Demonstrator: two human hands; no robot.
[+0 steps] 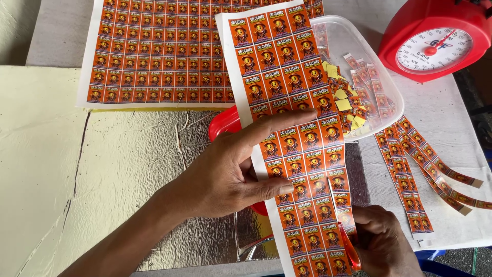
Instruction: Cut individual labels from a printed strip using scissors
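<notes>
My left hand (230, 174) holds a long sheet of small orange labels (292, 92) from its left edge, forefinger stretched across the top and thumb pressed on the face. At the bottom right, my right hand (382, 241) grips red-handled scissors (347, 241). Their blade runs up into the sheet between the two rightmost columns of labels, where a narrow strip is parting from the sheet.
A larger uncut label sheet (154, 51) lies at the back left. A clear plastic tub (374, 77) holds cut labels and yellow scraps. Several cut strips (425, 169) lie on white cloth at right. A red dial scale (435, 41) stands back right. A red tray (223, 125) peeks from under the sheet.
</notes>
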